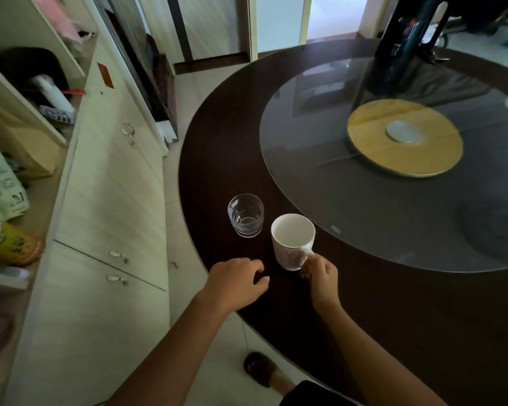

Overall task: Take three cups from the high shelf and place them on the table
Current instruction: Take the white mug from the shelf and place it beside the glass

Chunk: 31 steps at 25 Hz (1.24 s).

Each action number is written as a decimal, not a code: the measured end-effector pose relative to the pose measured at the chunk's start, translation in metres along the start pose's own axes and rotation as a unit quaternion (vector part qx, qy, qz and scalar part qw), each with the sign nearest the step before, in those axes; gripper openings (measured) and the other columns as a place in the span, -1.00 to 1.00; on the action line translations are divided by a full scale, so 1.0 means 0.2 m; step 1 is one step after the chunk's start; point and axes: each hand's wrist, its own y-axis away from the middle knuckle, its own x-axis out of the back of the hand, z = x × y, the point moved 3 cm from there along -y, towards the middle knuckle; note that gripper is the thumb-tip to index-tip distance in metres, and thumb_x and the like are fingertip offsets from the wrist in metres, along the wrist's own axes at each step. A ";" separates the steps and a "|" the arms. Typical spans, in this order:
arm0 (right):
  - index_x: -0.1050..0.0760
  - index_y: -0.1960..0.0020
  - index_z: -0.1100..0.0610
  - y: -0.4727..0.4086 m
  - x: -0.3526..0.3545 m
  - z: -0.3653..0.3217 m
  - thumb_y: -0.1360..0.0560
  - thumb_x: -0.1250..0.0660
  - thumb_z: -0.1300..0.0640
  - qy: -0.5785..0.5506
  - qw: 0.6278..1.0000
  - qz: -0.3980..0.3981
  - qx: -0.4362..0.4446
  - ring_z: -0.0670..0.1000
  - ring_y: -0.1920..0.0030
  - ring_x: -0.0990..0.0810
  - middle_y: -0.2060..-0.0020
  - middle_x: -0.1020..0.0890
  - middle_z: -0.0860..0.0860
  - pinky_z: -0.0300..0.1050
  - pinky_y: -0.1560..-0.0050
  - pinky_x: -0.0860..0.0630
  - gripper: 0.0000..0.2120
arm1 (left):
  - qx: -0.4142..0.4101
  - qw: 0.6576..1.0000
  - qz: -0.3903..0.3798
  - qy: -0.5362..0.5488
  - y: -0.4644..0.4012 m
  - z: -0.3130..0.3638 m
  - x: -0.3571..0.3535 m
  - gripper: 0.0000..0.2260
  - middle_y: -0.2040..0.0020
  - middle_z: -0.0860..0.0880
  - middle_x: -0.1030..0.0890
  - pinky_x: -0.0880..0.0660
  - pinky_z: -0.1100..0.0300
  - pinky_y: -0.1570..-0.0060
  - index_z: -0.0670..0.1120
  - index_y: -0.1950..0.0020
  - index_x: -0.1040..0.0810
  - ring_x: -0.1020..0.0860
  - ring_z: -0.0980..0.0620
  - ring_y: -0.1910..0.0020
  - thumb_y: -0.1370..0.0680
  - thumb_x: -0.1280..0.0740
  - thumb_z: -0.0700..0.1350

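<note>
Head view: two cups stand near the table (223,159) edge, just beside each other.
Mug (293,241): upright, mouth up, handle toward the person; nothing visible inside.
Glass (246,215): upright, left of mug, looks empty.
Right hand (321,273): pinching mug handle.
Left hand (236,281): loosely curled, holding nothing, fingertips on table.

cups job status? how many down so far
Done: the glass stands on the table, untouched. In hand: the right hand holds the mug by its handle, its base at the tabletop beside the glass; the left hand rests empty nearby. Left: releasing the mug, then a third cup, not on the table.
</note>
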 end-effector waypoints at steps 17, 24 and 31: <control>-0.41 0.38 0.12 -0.06 -0.09 0.05 -0.57 -0.11 0.15 0.057 0.997 -0.047 0.012 0.00 0.32 -0.42 0.40 -0.46 0.07 -0.12 0.23 -0.38 -0.64 | 0.025 1.000 0.007 0.004 0.00 -0.03 0.01 -0.66 -0.10 -0.01 -0.61 -0.50 0.08 0.05 0.00 -0.24 -0.47 -0.56 0.02 -0.04 -0.54 -0.18 0.12; -0.45 -0.08 0.03 -0.01 -0.07 0.07 -0.56 -0.15 -0.03 0.123 0.991 -0.049 -0.008 -0.02 -0.04 -0.54 -0.03 -0.56 0.03 -0.16 0.03 -0.46 -0.80 | 0.031 0.999 0.007 0.006 0.02 -0.06 0.01 -0.66 -0.10 -0.01 -0.61 -0.48 0.09 0.06 0.00 -0.24 -0.47 -0.57 0.02 -0.03 -0.54 -0.18 0.12; -0.20 -0.44 0.16 0.13 0.04 0.01 -0.53 -0.24 0.01 0.306 0.950 -0.014 -0.063 0.11 -0.36 -0.34 -0.38 -0.35 0.14 0.11 -0.33 -0.35 -0.46 | 0.043 0.999 0.013 0.008 0.10 -0.08 0.03 -0.65 -0.11 -0.02 -0.61 -0.48 0.10 0.04 -0.01 -0.26 -0.45 -0.57 0.02 -0.03 -0.55 -0.17 0.12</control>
